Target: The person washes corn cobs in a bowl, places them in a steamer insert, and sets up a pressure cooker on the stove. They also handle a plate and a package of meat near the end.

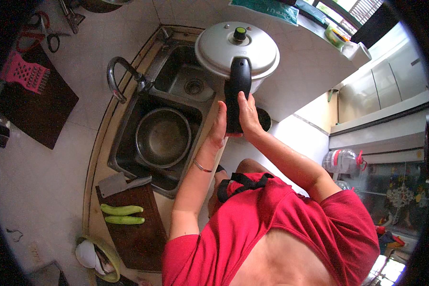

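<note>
A silver pressure cooker (214, 48) with its domed lid on is in front of me, beyond the right rim of the sink's far basin. A black knob with a green top (240, 33) stands on the lid. The long black handle (234, 107) points back toward me, its upper and lower parts slightly out of line. My left hand (220, 123) holds the handle from the left, with some fingers hidden beneath it. Against its right side lies my right hand (249, 116), thumb pointing forward. What supports the cooker's base is hidden.
A steel double sink (196, 102) with a curved faucet (116, 68) is left of my arms; a round metal pot (164, 137) sits in its near basin. A cleaver (119, 184) and two peeled green vegetables (123, 214) lie on a dark cutting board (139, 243). Plastic bottles (343, 161) stand right.
</note>
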A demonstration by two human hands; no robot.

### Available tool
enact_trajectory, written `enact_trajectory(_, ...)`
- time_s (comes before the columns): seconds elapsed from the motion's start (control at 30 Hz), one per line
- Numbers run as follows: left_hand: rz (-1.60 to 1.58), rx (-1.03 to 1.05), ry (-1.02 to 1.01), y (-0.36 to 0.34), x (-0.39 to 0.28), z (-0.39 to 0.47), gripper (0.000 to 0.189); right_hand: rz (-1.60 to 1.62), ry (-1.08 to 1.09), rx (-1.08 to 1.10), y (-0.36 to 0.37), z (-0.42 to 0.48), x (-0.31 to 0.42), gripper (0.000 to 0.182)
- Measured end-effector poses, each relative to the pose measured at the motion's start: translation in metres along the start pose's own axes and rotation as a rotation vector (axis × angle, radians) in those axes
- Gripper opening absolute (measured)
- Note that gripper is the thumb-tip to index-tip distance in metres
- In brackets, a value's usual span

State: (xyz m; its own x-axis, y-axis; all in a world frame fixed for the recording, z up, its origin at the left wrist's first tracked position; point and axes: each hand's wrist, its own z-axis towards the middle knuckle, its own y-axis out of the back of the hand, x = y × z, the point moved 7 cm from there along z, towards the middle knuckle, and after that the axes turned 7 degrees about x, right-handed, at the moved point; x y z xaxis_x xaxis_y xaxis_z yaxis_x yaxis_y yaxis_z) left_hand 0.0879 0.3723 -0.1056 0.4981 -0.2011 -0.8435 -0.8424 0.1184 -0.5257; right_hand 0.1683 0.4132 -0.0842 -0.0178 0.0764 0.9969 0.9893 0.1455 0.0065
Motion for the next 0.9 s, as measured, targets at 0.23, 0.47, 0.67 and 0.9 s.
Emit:
enact_trajectory(0.23, 0.064, 0.067, -0.006, -0.008, -0.004, -0.003, 0.077, -0.04, 0.002, -0.119, -0.005, -0.002, -0.006, 0.062)
enact_trajectory(0.47, 0.011, 0.05, 0.068, 0.021, 0.026, 0.014, 0.081, -0.073, -0.054, -0.132, -0.016, 0.006, -0.013, 0.066)
enact_trajectory(0.67, 0.055, 0.028, 0.095, 0.009, 0.002, 0.009, 0.07, 0.293, -0.204, 0.187, -0.007, 0.012, -0.026, 0.051)
enact_trajectory(0.9, 0.137, -0.207, -0.021, -0.001, -0.012, -0.021, 0.077, 0.286, -0.366, 0.411, 0.021, 0.018, -0.036, 0.071)
